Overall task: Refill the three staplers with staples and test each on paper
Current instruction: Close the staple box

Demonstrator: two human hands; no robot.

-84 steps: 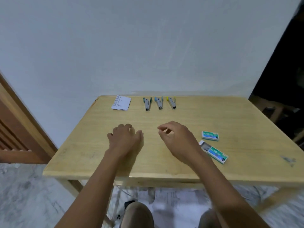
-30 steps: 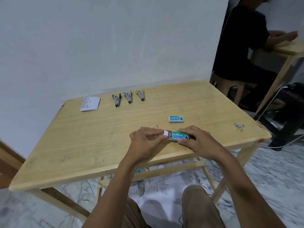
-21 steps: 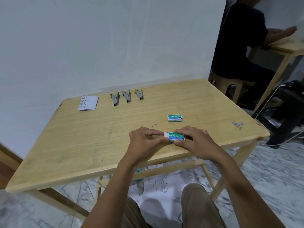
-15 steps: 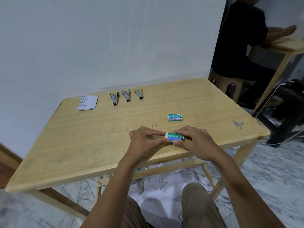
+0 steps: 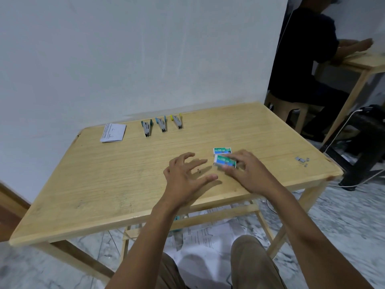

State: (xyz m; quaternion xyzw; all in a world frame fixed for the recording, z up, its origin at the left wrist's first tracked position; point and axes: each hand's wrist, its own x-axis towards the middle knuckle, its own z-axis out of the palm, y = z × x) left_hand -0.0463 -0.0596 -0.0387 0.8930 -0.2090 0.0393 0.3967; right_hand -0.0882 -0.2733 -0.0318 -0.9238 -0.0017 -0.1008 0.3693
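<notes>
Since half a second ago, the small green-and-blue cardboard staple box [image 5: 225, 161] has been carried away from the near table edge and is now held just beside the second, matching staple box [image 5: 222, 150], which lies flat on the light wooden table [image 5: 104, 184]. The left hand [image 5: 185, 180] has been taken off the box; its fingers are spread wide apart and nothing is gripped by it. The right hand [image 5: 248, 174] is closed on the carried box, the thumb and fingertips being pressed on its near long side. The box is blurred by motion; white "No.10" lettering can be read on its green face, and a white end is seen at its left. Whether it touches the tabletop cannot be told.

At the far edge, near the wall, three small grey metal staplers are laid in a row, well apart from the hands: one with teal trim [image 5: 146, 128], one with blue trim [image 5: 161, 125], one with yellow trim [image 5: 177, 122]. A folded white printed paper [image 5: 113, 132] lies left of them. A few loose grey staple strips [image 5: 301, 159] are scattered near the right corner.
</notes>
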